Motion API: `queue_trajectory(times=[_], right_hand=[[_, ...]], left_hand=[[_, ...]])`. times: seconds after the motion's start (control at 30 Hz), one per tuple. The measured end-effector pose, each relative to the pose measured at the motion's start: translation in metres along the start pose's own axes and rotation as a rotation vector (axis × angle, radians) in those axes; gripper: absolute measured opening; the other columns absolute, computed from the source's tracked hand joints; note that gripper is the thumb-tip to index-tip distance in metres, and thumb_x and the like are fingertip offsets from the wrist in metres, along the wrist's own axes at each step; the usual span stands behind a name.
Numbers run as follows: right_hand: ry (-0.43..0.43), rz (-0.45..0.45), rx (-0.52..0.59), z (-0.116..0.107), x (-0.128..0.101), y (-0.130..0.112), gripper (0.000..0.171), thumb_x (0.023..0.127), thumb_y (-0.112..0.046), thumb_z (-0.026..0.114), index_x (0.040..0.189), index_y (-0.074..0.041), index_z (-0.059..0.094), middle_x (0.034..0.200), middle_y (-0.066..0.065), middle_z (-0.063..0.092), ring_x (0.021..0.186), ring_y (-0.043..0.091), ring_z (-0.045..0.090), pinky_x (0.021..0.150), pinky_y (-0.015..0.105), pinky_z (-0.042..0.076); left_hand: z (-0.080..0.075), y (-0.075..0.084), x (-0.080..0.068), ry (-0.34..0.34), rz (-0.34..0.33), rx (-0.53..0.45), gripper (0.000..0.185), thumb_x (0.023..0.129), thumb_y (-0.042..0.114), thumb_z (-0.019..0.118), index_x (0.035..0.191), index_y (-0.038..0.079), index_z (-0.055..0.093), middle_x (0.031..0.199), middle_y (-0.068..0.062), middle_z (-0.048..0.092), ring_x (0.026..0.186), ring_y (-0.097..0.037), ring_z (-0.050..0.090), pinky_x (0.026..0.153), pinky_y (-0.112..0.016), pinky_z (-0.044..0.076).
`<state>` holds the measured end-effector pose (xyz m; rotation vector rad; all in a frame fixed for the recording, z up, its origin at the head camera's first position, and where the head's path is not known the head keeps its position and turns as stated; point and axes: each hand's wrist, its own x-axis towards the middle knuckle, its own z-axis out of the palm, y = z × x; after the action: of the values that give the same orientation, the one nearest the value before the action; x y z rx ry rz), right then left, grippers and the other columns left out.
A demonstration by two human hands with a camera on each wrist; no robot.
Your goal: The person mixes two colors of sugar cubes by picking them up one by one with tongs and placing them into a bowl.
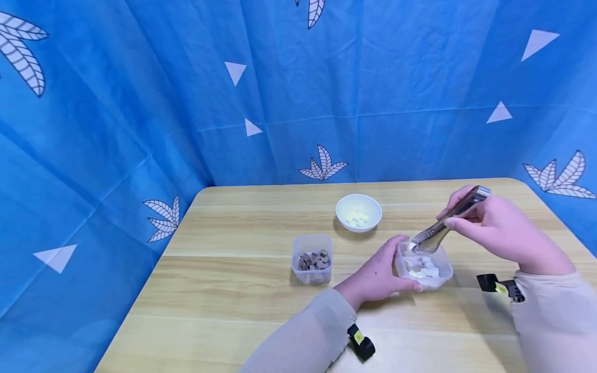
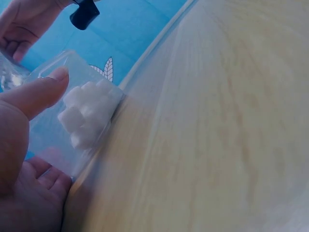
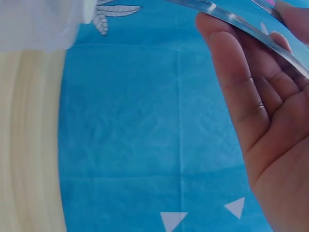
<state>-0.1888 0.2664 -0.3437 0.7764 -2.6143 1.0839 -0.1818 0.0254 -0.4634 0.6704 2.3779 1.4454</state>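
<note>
Tongs: metal tongs are gripped by the right hand near the hinged end, with the tips lowered to the rim of the clear tub.
Left hand: the left hand is curled round the near-left side of that tub, which is held steady on the desk, toward the right half and nearer the front edge.
White cubes: a small heap of white cubes is seen in the tub; whether one is pinched between the tips cannot be told.
Handling, cubes: they are judged light and possibly soft or crumbly, so a gentle squeeze across flat faces is called for.
Handling, tongs: they are judged stiff, smooth and springy; the best hold is taken mid-shank.
Handling, tub: thin plastic, light, easily slid, hence the bracing by its wall.
Count, containers: three are counted: two clear tubs and one white bowl toward the back edge.
Count, contents: brown pieces fill the second tub near the desk's middle; the bowl holds a few pale pieces; exact numbers cannot be read.
Count, tools: one pair of tongs.
</note>
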Motion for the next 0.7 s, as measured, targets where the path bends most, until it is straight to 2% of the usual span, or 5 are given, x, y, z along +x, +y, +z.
queue_trajectory(times=[0.1, 0.2, 0.3, 0.53, 0.7], right_hand=[[0.039, 0.035, 0.02, -0.002, 0.004, -0.003, 0.02, 0.089, -0.001, 0.075, 0.101, -0.016, 0.069, 0.097, -0.004, 0.065, 0.059, 0.014, 0.049, 0.047, 0.03, 0.035], [0.039, 0.051, 0.029, -0.003, 0.018, -0.006, 0.022, 0.09, -0.004, 0.075, 0.106, -0.015, 0.065, 0.092, -0.001, 0.067, 0.05, 0.014, 0.043, 0.043, 0.031, 0.034], [0.038, 0.07, 0.01, -0.003, 0.036, -0.012, 0.021, 0.091, -0.01, 0.076, 0.106, -0.017, 0.063, 0.088, 0.001, 0.068, 0.047, 0.016, 0.039, 0.04, 0.032, 0.033], [0.039, 0.074, -0.02, 0.012, 0.071, -0.019, 0.018, 0.095, -0.021, 0.073, 0.107, -0.016, 0.06, 0.093, 0.003, 0.072, 0.066, 0.02, 0.06, 0.05, 0.031, 0.042], [0.001, 0.058, -0.04, 0.026, 0.09, -0.021, 0.019, 0.097, -0.023, 0.07, 0.109, -0.013, 0.059, 0.09, 0.004, 0.07, 0.068, 0.022, 0.059, 0.053, 0.032, 0.044]], left_hand=[[0.001, -0.001, 0.001, -0.003, 0.013, -0.017, 0.103, 0.077, 0.033, 0.09, 0.158, 0.028, 0.027, 0.151, 0.013, 0.041, 0.135, -0.004, 0.04, 0.115, -0.032, 0.031], [0.0, -0.002, 0.001, 0.001, 0.018, -0.022, 0.101, 0.076, 0.032, 0.091, 0.156, 0.03, 0.028, 0.148, 0.012, 0.045, 0.132, -0.003, 0.043, 0.114, -0.03, 0.032], [0.0, -0.001, 0.002, 0.003, 0.012, -0.003, 0.101, 0.077, 0.034, 0.09, 0.156, 0.032, 0.027, 0.149, 0.01, 0.044, 0.133, -0.004, 0.042, 0.113, -0.031, 0.033], [0.0, -0.001, 0.001, -0.011, 0.011, 0.019, 0.1, 0.078, 0.037, 0.089, 0.157, 0.03, 0.027, 0.153, 0.01, 0.039, 0.135, -0.004, 0.039, 0.114, -0.031, 0.033], [-0.001, -0.001, 0.0, -0.01, 0.024, 0.028, 0.099, 0.079, 0.037, 0.088, 0.157, 0.031, 0.027, 0.152, 0.009, 0.039, 0.134, -0.003, 0.04, 0.113, -0.029, 0.034]])
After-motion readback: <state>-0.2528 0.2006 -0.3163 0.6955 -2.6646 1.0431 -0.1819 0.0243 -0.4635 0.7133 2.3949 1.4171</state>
